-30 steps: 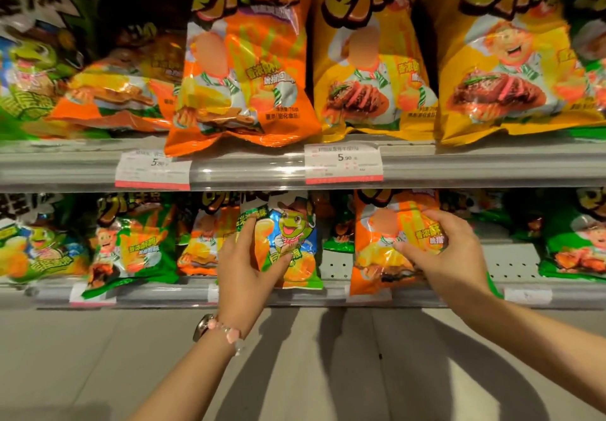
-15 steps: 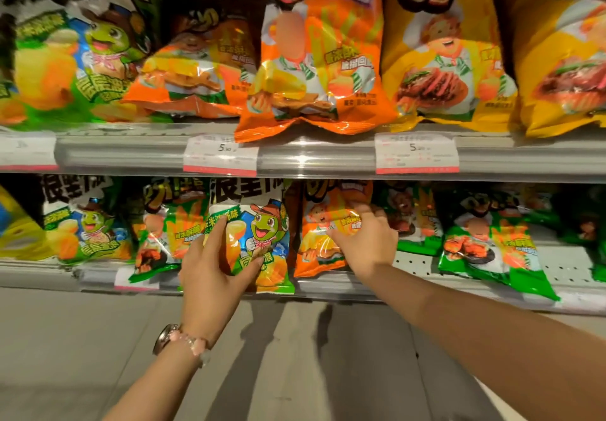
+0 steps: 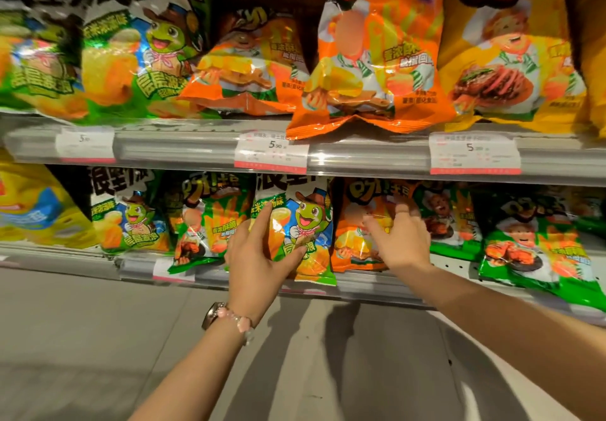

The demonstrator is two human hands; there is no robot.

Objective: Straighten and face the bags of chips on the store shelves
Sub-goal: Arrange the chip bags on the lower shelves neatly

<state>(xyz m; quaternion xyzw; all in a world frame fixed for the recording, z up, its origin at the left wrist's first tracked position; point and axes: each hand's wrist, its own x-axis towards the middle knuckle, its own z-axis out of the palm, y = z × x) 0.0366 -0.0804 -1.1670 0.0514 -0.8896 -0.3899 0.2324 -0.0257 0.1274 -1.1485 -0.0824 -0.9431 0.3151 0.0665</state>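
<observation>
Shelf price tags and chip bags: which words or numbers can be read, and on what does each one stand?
"5.90": middle price tag on the upper shelf rail.
"5": right price tag, remaining digits blurred.
"5": left price tag, rest blurred.
Chip bags: large Chinese lettering, too blurred to quote reliably.

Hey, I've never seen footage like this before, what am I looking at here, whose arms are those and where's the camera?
There is no machine here. The picture comes from a wide-angle camera worn on a person's head, looking forward and down, so the two bare arms are the wearer's own. They face store shelves packed with chip bags, with price tags along the upper shelf edge. The left hand, which has a watch and bead bracelet at the wrist, grips a small frog-cartoon bag on the lower shelf, fingers up one side and thumb across the front. The right hand rests with spread fingers on the small orange bag beside it. The person seems to be straightening the bags.
</observation>
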